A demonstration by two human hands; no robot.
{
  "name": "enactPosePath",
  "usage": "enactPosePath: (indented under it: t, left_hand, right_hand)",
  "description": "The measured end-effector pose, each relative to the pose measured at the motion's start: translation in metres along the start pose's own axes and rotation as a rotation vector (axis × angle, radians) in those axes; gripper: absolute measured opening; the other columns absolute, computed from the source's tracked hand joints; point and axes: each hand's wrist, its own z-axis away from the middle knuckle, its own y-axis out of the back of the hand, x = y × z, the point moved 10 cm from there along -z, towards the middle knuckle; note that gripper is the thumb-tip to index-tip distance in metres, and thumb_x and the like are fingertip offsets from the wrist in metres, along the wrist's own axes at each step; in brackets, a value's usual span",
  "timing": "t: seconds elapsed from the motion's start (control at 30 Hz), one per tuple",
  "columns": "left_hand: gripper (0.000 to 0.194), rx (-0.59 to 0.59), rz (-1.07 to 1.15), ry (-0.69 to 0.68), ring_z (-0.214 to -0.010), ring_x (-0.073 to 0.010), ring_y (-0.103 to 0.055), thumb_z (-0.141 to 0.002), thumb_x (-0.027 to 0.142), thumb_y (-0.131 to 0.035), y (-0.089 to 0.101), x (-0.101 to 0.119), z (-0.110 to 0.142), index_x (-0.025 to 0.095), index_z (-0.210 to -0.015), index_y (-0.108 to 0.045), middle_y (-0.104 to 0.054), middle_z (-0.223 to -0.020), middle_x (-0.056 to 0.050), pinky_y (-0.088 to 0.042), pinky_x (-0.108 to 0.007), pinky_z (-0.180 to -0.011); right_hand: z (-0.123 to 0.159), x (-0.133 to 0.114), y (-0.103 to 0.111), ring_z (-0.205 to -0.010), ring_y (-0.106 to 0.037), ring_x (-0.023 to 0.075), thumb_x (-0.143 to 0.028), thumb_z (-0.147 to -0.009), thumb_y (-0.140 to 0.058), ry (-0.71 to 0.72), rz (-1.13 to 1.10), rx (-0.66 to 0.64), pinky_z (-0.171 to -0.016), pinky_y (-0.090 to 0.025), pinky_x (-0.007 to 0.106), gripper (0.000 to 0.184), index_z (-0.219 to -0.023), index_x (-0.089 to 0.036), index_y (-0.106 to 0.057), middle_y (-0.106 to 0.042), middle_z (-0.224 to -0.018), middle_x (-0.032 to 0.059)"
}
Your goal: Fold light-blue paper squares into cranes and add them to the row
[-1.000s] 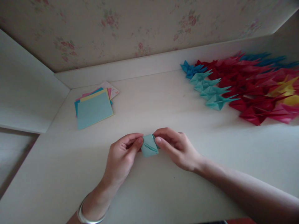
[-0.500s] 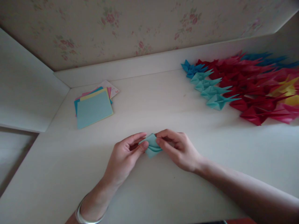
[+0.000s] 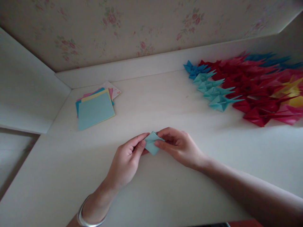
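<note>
A small light-teal piece of folded paper (image 3: 153, 149), diamond-shaped with a crease across its middle, is held between my two hands over the white table. My left hand (image 3: 125, 160) pinches its left corner, thumb on the near face and fingers behind. On the opposite corner, my right hand (image 3: 181, 146) grips with the thumb pressed on the front. The fingertips behind the paper are partly hidden.
A stack of coloured paper sheets (image 3: 96, 112) lies at the back left of the white table (image 3: 151, 195). Teal origami cranes (image 3: 220, 101) and red ones (image 3: 258, 115) fill the back right, with blue, pink and yellow ones. A dark and reddish object (image 3: 243, 223) shows at the bottom edge.
The folded paper has gone from a bulging squarish shape with gaping layers to a flatter diamond. My left thumb shifted along it, and both hands stayed gripping it.
</note>
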Motion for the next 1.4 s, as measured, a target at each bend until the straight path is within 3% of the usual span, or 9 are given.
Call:
enactPosePath:
  t: [0.2,0.37,0.53,0.7,0.83,0.97,1.07,1.17,1.4]
  left_hand:
    - [0.032,0.015,-0.084,-0.037,-0.097,-0.0244,-0.072,-0.085,0.036,-0.07,0.0,0.003,0.0,0.025,-0.115,-0.074,-0.076,-0.113,-0.004,-0.057,-0.03,-0.088]
    - [0.031,-0.071,0.102,0.029,-0.111,-0.0234,-0.067,-0.092,0.032,-0.063,-0.007,-0.003,0.0,0.024,-0.12,-0.07,-0.071,-0.125,-0.003,-0.055,-0.031,-0.095]
    - [0.033,-0.126,0.17,0.053,-0.114,-0.0249,-0.065,-0.091,0.03,-0.063,-0.011,-0.001,0.001,0.022,-0.122,-0.069,-0.07,-0.126,-0.004,-0.053,-0.034,-0.1]
    - [0.03,-0.104,-0.016,-0.005,-0.106,-0.0216,-0.069,-0.092,0.034,-0.062,-0.011,0.005,0.001,0.023,-0.119,-0.069,-0.074,-0.116,-0.003,-0.055,-0.027,-0.092]
    - [0.028,-0.023,-0.307,-0.093,-0.064,-0.0155,-0.072,-0.092,0.041,-0.06,-0.008,0.009,0.004,0.02,-0.108,-0.068,-0.075,-0.081,-0.001,-0.056,-0.021,-0.06]
    - [0.024,0.037,-0.532,-0.171,-0.044,-0.0129,-0.058,-0.097,0.041,-0.049,-0.008,0.011,0.005,0.021,-0.093,-0.06,-0.057,-0.051,0.006,-0.043,-0.021,-0.046]
    - [0.019,0.086,-0.619,-0.246,-0.051,-0.0133,-0.056,-0.1,0.036,-0.044,-0.008,0.016,0.007,0.021,-0.092,-0.054,-0.057,-0.059,0.005,-0.041,-0.022,-0.051]
    - [0.017,0.083,-0.633,-0.291,-0.06,-0.014,-0.059,-0.101,0.033,-0.042,-0.011,0.02,0.008,0.021,-0.096,-0.052,-0.062,-0.071,0.002,-0.042,-0.022,-0.056]
    - [0.022,0.093,-0.612,-0.281,-0.054,-0.0134,-0.058,-0.102,0.037,-0.039,-0.013,0.024,0.009,0.022,-0.1,-0.054,-0.062,-0.066,0.003,-0.04,-0.021,-0.051]
  right_hand:
    - [-0.003,0.005,0.001,-0.075,-0.071,0.018,-0.028,-0.082,-0.073,-0.051,-0.092,-0.008,-0.066,-0.058,0.029,0.018,-0.096,-0.018,-0.068,-0.074,-0.084,0.0043]
    - [-0.005,0.002,0.003,-0.085,-0.072,0.018,-0.028,-0.081,-0.074,-0.047,-0.199,0.019,-0.073,-0.058,0.028,0.023,-0.099,-0.018,-0.064,-0.074,-0.091,0.006]
    - [-0.007,0.005,0.008,-0.076,-0.071,0.0174,-0.033,-0.082,-0.073,-0.099,-0.172,0.062,-0.066,-0.059,0.027,0.019,-0.092,-0.017,-0.069,-0.075,-0.084,0.0051]
    - [-0.006,0.005,0.009,-0.073,-0.071,0.0177,-0.032,-0.085,-0.07,-0.077,-0.032,0.063,-0.065,-0.059,0.028,0.014,-0.088,-0.019,-0.074,-0.076,-0.081,0.0034]
    - [-0.004,0.007,0.003,-0.074,-0.07,0.0175,-0.032,-0.084,-0.071,-0.107,0.02,0.026,-0.067,-0.056,0.027,0.013,-0.086,-0.02,-0.074,-0.076,-0.081,0.0025]
    - [-0.002,0.007,-0.002,-0.075,-0.07,0.0172,-0.035,-0.083,-0.072,-0.136,-0.059,-0.006,-0.065,-0.054,0.026,0.023,-0.1,-0.021,-0.068,-0.076,-0.084,0.0034]
    - [0.001,0.008,-0.012,-0.068,-0.067,0.0156,-0.035,-0.082,-0.073,-0.171,-0.112,-0.096,-0.058,-0.051,0.024,0.039,-0.117,-0.023,-0.058,-0.072,-0.076,0.0004]
    - [0.006,0.014,-0.021,-0.061,-0.065,0.0138,-0.031,-0.084,-0.07,-0.239,-0.14,-0.157,-0.056,-0.052,0.023,0.037,-0.118,-0.023,-0.057,-0.065,-0.065,-0.0041]
    - [0.008,0.012,-0.02,-0.048,-0.053,0.0097,-0.027,-0.084,-0.068,-0.185,-0.011,-0.102,-0.05,-0.048,0.021,0.034,-0.117,-0.023,-0.057,-0.055,-0.057,-0.0077]
